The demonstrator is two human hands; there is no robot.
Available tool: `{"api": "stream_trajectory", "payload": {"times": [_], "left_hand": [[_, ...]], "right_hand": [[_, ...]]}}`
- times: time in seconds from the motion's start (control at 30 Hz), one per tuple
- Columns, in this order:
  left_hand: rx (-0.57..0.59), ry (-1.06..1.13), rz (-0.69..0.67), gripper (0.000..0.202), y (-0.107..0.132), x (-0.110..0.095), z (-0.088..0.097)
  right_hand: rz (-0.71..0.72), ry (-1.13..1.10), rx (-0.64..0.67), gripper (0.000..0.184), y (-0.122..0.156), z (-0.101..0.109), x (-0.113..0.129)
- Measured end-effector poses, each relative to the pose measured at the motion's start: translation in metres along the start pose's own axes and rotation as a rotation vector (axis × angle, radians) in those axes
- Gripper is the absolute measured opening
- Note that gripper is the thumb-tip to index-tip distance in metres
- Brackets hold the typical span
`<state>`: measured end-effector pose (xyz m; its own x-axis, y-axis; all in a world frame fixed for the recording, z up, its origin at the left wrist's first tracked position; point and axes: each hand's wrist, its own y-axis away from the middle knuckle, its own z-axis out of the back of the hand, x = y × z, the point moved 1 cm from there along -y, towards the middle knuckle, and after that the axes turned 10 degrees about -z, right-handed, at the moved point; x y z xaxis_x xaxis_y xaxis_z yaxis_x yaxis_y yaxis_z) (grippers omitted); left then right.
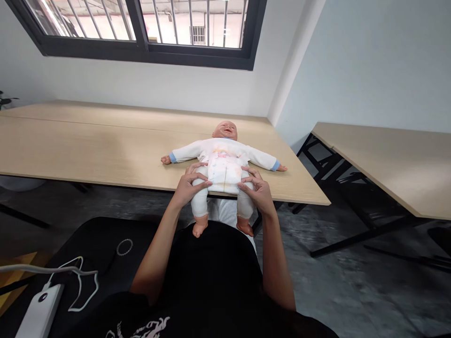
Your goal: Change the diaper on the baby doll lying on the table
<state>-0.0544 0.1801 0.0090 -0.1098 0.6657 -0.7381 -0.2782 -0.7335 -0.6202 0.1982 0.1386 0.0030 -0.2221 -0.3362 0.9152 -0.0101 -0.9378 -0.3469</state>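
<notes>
Pale wood-veneer tabletop point(88, 141) is seen from the head-worn camera, with one baby doll point(222, 164) laid on its back at the near edge, arms outstretched, dressed in a white long-sleeved bodysuit point(222, 157) with blue cuffs and a white diaper point(224, 180). One thigh is held by the left hand point(192, 185), its fingers spread and curled over the leg; the other is held by the right hand point(257, 190), its fingers also spread, with the fingertips at the diaper's edge. Both lower legs hang past the table edge, so the doll could slide off if the hands were released. Also counted are a second table point(387, 164), one barred window point(141, 51), one white power bank point(39, 312) and one cable point(52, 268).
</notes>
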Motion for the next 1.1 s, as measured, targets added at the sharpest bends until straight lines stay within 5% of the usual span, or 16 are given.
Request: {"api": "stream_trajectory", "payload": {"times": [0.37,0.73,0.83,0.97,1.1], "left_hand": [[0.297,-0.152,-0.049,0.034,0.006,-0.006,0.012],[0.203,-0.036,-0.017,0.035,0.008,-0.006,0.010],[0.059,0.080,0.064,0.039,0.006,0.001,0.010],[-0.354,0.449,0.413,0.057,-0.016,0.020,0.014],[-0.421,0.737,0.636,0.064,-0.051,0.029,0.004]], "right_hand": [[-0.025,0.054,0.058,0.035,0.005,0.003,0.002],[-0.044,0.007,0.037,0.035,0.005,0.000,-0.003],[-0.114,-0.164,-0.061,0.045,0.000,0.000,-0.007],[-0.397,-0.537,-0.340,0.062,-0.020,0.004,-0.013],[-0.607,-0.679,-0.362,0.043,-0.050,-0.003,-0.004]]}}
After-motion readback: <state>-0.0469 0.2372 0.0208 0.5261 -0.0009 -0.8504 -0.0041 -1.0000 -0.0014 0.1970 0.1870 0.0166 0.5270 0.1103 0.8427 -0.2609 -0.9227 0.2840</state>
